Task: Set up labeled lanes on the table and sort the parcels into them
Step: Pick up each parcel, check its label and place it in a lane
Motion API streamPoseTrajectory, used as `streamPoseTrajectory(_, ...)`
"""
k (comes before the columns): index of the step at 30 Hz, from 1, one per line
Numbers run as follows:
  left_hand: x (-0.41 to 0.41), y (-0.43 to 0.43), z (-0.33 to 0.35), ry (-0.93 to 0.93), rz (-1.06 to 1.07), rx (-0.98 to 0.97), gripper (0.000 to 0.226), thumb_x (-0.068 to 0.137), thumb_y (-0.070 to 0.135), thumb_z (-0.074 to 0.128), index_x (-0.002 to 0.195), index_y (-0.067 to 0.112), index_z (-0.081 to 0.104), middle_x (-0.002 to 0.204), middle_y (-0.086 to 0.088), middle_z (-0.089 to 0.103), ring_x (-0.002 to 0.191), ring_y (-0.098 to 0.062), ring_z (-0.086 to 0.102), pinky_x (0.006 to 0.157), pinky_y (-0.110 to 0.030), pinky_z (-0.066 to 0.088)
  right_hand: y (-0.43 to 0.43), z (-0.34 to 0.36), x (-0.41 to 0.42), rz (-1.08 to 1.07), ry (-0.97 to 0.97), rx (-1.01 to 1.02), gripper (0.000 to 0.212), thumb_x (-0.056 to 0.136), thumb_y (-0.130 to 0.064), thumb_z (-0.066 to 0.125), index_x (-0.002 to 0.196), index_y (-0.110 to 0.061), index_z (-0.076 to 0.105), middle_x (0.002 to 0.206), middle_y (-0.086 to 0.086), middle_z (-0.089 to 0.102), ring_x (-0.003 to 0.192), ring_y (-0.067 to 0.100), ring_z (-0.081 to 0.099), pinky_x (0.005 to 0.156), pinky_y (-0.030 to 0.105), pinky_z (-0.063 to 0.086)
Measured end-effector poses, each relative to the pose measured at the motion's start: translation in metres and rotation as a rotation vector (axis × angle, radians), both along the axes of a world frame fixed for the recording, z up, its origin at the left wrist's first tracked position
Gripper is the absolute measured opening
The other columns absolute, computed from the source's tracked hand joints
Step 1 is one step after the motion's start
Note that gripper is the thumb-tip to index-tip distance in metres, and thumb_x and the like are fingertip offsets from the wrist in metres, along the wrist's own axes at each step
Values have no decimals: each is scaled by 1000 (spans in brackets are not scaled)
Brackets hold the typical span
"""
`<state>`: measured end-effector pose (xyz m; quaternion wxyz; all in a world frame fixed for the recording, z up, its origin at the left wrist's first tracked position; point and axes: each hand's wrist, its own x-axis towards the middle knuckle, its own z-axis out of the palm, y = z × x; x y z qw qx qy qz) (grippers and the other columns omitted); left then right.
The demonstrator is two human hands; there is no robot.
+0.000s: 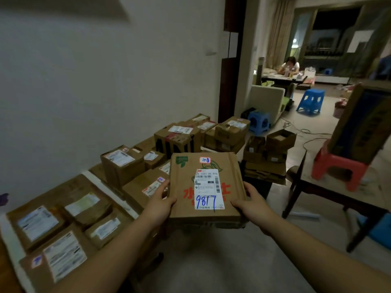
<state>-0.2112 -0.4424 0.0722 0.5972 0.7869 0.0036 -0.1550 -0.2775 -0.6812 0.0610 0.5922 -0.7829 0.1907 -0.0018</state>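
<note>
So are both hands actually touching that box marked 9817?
Touching. The head view shows the left hand and right hand gripping opposite sides of the cardboard parcel.

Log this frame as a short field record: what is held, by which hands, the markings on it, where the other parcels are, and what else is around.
held item: flat cardboard box, held level above the floor
left hand: grips the box's left edge
right hand: grips the box's right edge
markings: white shipping label with 9817 handwritten in blue
other parcels: many labelled boxes in rows along the wall, left of the held box
surroundings: red stool at right, blue stool behind, a person seated at a far table
</note>
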Motion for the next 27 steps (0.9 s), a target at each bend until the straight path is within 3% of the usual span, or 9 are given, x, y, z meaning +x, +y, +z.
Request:
streamPoseTrajectory(2, 30, -14, 2, 28, -24, -6, 60, 96, 19, 49, 145, 38, 23, 141, -5, 44, 104, -22, 61, 89, -42, 53, -13, 4, 24, -19, -3, 3, 75, 87, -20, 66, 148, -26, 23, 118, -6, 49, 93, 9, 55, 74, 24, 48)
streamPoseTrajectory(8, 93, -48, 4, 59, -41, -4, 57, 96, 21, 49, 145, 37, 23, 135, -9, 49, 104, -25, 62, 93, -48, 51, -51, 7, 87, -15, 14, 9, 75, 87, -22, 66, 148, -26, 23, 133, 1, 50, 104, 16, 55, 86, 32, 49)
streamPoseTrajectory(14, 116, -65, -8, 83, 142, -25, 56, 97, 17, 47, 145, 35, 24, 132, -6, 51, 98, -23, 64, 87, -45, 54, -75, -5, 160, 153, 52, -8, 72, 89, -22, 65, 147, -26, 24, 116, -6, 48, 91, 9, 53, 78, 26, 47)
streamPoseTrajectory(18, 114, -83, -19, 87, 313, 5, 57, 98, 17, 47, 147, 33, 23, 135, -7, 50, 98, -21, 62, 81, -39, 55, -89, -14, 196, 298, 109, -2, 73, 89, -23, 65, 149, -27, 22, 132, 0, 49, 89, 8, 55, 77, 27, 49)
streamPoseTrajectory(21, 112, -103, -27, 106, 402, -61, 54, 99, 13, 43, 146, 31, 25, 136, -4, 49, 88, -14, 62, 66, -29, 53, -105, -17, 212, 381, 144, -38, 72, 91, -24, 63, 149, -27, 22, 141, 2, 45, 110, 20, 55, 88, 35, 48)
streamPoseTrajectory(24, 118, -120, -34, 137, 415, -67, 53, 99, 17, 44, 146, 31, 25, 128, -3, 54, 84, -9, 62, 59, -22, 50, -122, -18, 227, 400, 175, -57, 68, 93, -23, 59, 150, -26, 22, 142, 5, 43, 120, 25, 51, 83, 34, 46)
streamPoseTrajectory(27, 131, -135, -41, 166, 400, -96, 55, 99, 17, 45, 147, 29, 23, 114, 2, 54, 88, -10, 61, 66, -23, 50, -137, -21, 246, 373, 174, -123, 71, 89, -30, 62, 149, -29, 25, 144, 5, 38, 120, 25, 50, 96, 38, 47)
